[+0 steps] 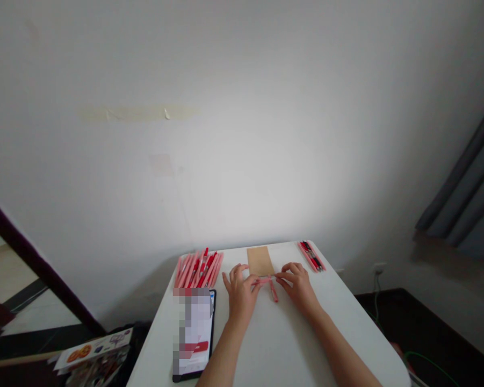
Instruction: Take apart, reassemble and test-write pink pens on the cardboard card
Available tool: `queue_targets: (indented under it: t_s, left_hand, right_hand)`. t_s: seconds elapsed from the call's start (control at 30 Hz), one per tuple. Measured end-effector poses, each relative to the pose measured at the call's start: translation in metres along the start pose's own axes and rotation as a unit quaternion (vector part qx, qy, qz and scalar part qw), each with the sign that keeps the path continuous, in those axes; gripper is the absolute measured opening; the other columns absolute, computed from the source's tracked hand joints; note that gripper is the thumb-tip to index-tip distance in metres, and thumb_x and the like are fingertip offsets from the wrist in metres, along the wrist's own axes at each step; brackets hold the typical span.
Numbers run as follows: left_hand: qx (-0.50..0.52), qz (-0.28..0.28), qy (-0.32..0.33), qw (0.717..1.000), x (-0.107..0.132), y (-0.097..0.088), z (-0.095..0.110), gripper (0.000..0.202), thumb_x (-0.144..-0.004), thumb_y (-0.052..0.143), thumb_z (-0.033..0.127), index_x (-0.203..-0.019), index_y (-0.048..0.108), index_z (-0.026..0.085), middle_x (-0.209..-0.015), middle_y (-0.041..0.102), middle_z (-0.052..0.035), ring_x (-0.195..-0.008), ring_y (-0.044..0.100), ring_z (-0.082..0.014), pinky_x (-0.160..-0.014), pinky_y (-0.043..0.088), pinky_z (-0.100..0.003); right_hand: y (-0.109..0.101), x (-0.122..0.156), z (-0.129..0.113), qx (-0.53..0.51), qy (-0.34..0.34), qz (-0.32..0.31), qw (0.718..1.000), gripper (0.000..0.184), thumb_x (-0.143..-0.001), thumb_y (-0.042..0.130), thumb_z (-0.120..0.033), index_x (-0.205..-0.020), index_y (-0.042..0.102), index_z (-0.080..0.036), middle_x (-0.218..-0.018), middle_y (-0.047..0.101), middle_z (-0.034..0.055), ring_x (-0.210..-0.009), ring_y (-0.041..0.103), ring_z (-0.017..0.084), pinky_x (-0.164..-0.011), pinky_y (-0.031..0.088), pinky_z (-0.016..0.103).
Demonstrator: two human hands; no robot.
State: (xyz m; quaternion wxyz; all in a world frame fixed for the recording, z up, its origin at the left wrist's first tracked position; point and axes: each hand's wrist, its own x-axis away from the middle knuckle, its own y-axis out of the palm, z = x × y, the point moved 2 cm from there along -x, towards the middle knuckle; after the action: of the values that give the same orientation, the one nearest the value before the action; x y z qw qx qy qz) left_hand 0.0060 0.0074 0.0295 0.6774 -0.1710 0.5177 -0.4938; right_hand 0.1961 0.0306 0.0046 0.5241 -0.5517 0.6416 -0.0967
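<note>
Over the middle of the table, my left hand [242, 290] pinches one end of a slim pink pen-like stick [263, 280] between thumb and fingers. From the other side, my right hand [297, 284] has thumb and forefinger closed at the far end of that stick; the exact contact is too small to make out. Just below it a second short pink piece [274, 292] lies slanted on the table, close to the right fingertips. Behind both hands a tan rectangular card or pad [260, 260] lies flat, its near edge by the fingertips.
A pile of pink and red pens [199, 269] lies at the back left of the white table [274, 349]. Several black and red pens [311, 256] rest on pink at the back right. A phone [193, 336] lies beside my left forearm. The wall [242, 134] stands behind.
</note>
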Motion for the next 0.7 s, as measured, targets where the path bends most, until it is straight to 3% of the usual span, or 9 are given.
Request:
queue_targets:
  t_s: [0.7]
  left_hand:
    - [-0.018,0.04,-0.034,0.998,-0.0021,0.0004,-0.0075,0.011,-0.078,0.064,0.028,-0.085,0.072,0.03,-0.118,0.057,-0.0055,-0.119,0.046,-0.026,-0.108,0.021,-0.06]
  right_hand:
    - [-0.0028,-0.0014,0.0093,-0.011,0.049,0.012,0.999,0.017,-0.087,0.057,-0.031,-0.09,0.074,-0.029,-0.091,0.065,0.0056,-0.096,0.052,0.024,-0.087,0.038,0.04]
